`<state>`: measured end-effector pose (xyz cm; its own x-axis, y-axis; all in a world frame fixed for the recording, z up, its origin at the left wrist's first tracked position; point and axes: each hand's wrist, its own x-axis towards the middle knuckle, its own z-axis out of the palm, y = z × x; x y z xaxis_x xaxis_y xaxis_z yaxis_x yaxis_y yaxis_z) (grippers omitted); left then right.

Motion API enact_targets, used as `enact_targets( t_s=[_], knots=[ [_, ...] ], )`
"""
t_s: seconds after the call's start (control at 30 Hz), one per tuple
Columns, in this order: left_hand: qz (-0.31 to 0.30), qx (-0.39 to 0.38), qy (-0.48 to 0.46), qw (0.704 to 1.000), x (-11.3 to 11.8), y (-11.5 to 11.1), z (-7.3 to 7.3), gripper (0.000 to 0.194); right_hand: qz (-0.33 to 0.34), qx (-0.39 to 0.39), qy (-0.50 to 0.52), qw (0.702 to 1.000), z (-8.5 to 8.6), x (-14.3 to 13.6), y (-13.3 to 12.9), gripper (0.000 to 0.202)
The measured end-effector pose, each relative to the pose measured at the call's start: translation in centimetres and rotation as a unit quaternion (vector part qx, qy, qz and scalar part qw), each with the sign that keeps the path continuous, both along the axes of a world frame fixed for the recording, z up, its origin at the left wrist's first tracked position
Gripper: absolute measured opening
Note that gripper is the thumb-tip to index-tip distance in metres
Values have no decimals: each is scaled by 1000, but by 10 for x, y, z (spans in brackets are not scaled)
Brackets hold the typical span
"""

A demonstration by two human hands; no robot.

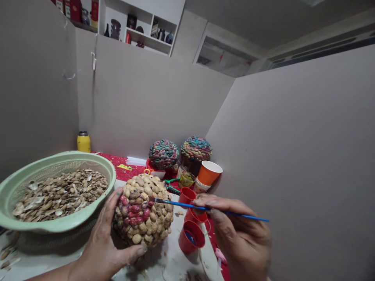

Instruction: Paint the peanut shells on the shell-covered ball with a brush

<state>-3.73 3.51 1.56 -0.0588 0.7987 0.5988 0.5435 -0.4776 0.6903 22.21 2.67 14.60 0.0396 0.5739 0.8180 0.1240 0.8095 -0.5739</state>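
Note:
A ball covered in peanut shells (159,220) stands in the middle, mostly tan, with a patch of red-painted shells on its left front. My left hand (107,238) grips its lower left side, thumb below and fingers up along the edge. Between the thumb and fingers of my right hand (237,230) is a thin blue paintbrush (187,205). Its dark bristle tip touches the ball beside the red shells. Just right of the ball are red cups (191,237); the nearest holds dark blue paint.
A green basket of shells (110,171) fills the left. Behind the ball stand two multicoloured shell balls (164,153) (196,148), an orange paper cup (208,174) and green-handled scissors (171,181). A yellow bottle (83,143) is at the back left. Grey panels enclose the table.

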Motion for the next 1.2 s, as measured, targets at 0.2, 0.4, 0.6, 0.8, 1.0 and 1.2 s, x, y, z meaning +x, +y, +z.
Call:
enact_targets(
  t_s=[0.2,0.4,0.6,0.8,1.0,1.2],
  knots=[
    [-2,8,-1,1000,0,0,0,115,-21,43,-62,997,-12,-9,-3,28],
    [-3,2,6,1000,0,1,1,115,-22,69,-89,993,-14,-14,-4,41],
    [-1,10,8,1000,1,-1,1,116,-69,91,-93,989,-11,-11,-16,42],
    [-5,18,13,1000,1,0,-1,116,-32,104,-134,985,-12,-13,-13,47],
    [-6,16,14,1000,0,-1,-2,115,-59,104,-148,982,-10,-10,-17,47],
    [-14,19,17,1000,1,-1,0,114,-67,117,-154,979,-7,-9,-22,49]
  ],
)
